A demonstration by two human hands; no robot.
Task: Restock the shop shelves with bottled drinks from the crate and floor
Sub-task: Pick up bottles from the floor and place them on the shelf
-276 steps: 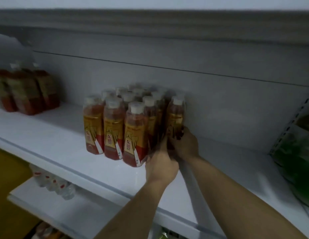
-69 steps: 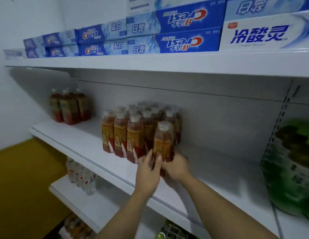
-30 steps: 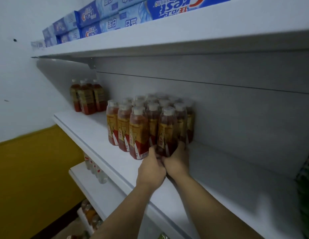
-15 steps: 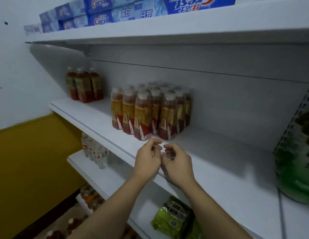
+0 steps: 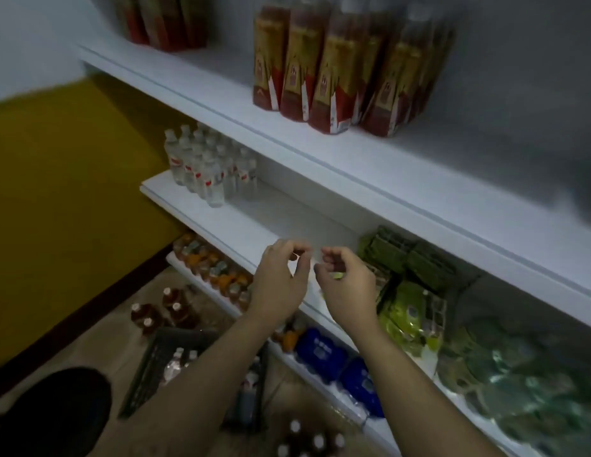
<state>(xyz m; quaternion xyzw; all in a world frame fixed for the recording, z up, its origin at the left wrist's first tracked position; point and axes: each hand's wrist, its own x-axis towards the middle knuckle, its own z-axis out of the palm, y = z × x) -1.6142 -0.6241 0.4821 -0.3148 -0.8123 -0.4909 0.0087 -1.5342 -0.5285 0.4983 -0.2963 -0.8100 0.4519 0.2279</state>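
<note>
— Four bottles front the row. Status of the last one?
— Seated. The upper shelf [image 5: 436,179] carries the tea bottles [image 5: 333,70] as one block. Crate [image 5: 155,364] and floor bottles [image 5: 149,315] below hold the next stock. My left hand [image 5: 277,285] and right hand [image 5: 348,288] have released and dropped; fingers loosely curled, empty.

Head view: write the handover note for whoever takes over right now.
Left hand and right hand: both empty, fingers loosely curled, no grip on anything, held before the middle shelf.
Done: tea bottles stand grouped on the upper shelf.
To do: clear bottles in the dark crate, loose brown bottles on the floor beside it, more capped bottles at the bottom edge.
</note>
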